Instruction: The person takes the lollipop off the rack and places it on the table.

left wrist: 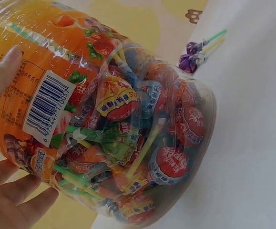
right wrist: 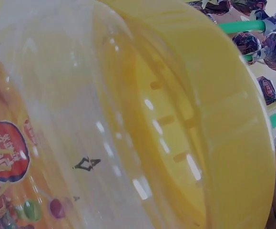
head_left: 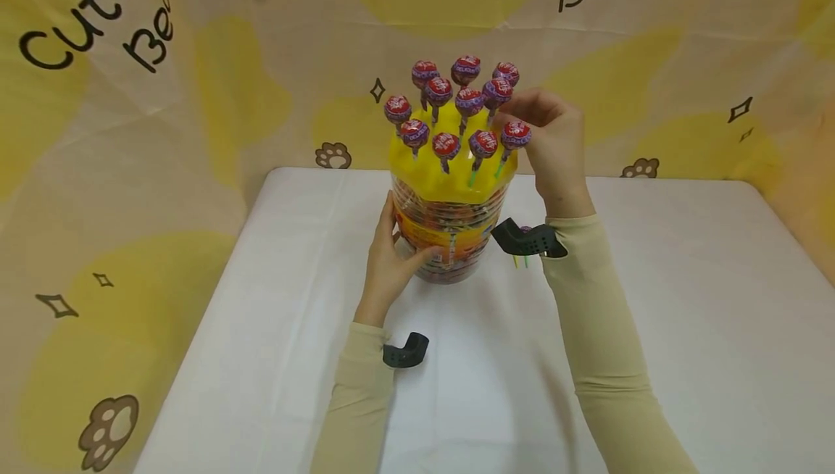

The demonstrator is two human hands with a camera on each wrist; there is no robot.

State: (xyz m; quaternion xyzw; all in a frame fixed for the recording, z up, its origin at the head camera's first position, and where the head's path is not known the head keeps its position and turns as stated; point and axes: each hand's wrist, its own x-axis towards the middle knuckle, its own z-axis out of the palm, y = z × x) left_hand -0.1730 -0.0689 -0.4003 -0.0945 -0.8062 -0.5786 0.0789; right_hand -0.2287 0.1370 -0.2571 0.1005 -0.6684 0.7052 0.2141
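Note:
A clear plastic jar (head_left: 476, 209) packed with wrapped lollipops stands tilted on the table, its yellow lid (head_left: 430, 185) on top. Several lollipops in red and purple wrappers, such as one at the front (head_left: 446, 145), stand upright by their sticks in the lid. My left hand (head_left: 389, 260) grips the jar low on its left side, thumb across the orange label (left wrist: 14, 95). At the lid's back right, my right hand (head_left: 551, 140) has curled fingers pinching a lollipop (head_left: 498, 90) near its stick; the fingertips are partly hidden behind the lollipops.
Two loose purple-wrapped lollipops (left wrist: 189, 62) with green and yellow sticks lie on the white table (head_left: 274, 300), right of the jar and partly behind my right wrist. A printed yellow and beige cloth (head_left: 293, 61) hangs behind the table.

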